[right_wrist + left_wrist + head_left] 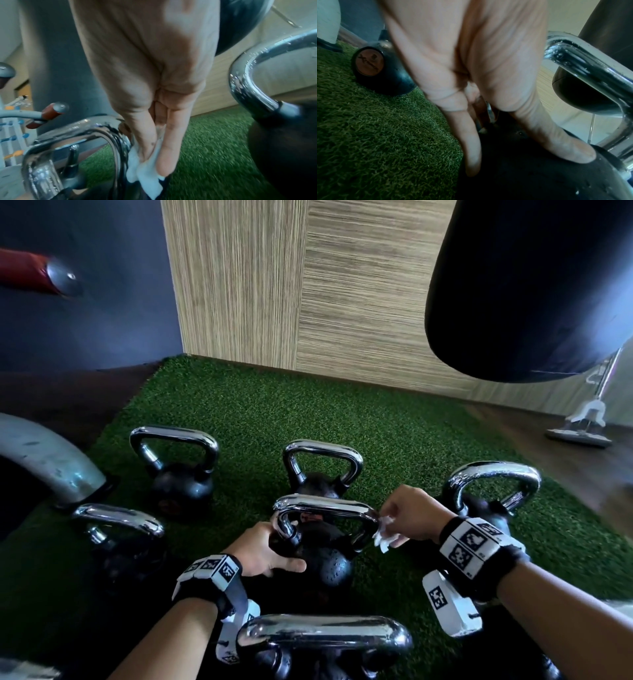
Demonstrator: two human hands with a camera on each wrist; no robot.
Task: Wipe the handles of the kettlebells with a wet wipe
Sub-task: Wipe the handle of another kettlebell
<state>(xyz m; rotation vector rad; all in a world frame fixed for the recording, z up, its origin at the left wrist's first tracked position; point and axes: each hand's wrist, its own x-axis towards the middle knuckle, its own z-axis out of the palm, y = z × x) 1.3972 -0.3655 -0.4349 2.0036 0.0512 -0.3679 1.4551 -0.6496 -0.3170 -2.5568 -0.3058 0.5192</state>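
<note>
Several black kettlebells with chrome handles stand on green turf point(394, 422). The middle kettlebell point(330, 565) has its handle point(325, 506) right in front of me. My left hand point(262, 549) rests on the left of its black body point(530, 175), fingers and thumb point(565, 146) lying straight against it. My right hand point(407, 518) pinches a crumpled white wet wipe point(385, 532) against the right corner of that handle. The right wrist view shows the wet wipe point(147, 180) between my fingers point(168, 148), touching the handle point(96, 129).
More kettlebells stand at the back left point(174, 460), behind the middle one point(322, 463), on the right point(493, 484), on the left point(120, 522) and nearest me point(325, 635). A dark punching bag point(527, 285) hangs at upper right. A grey pipe point(51, 460) curves in at the left.
</note>
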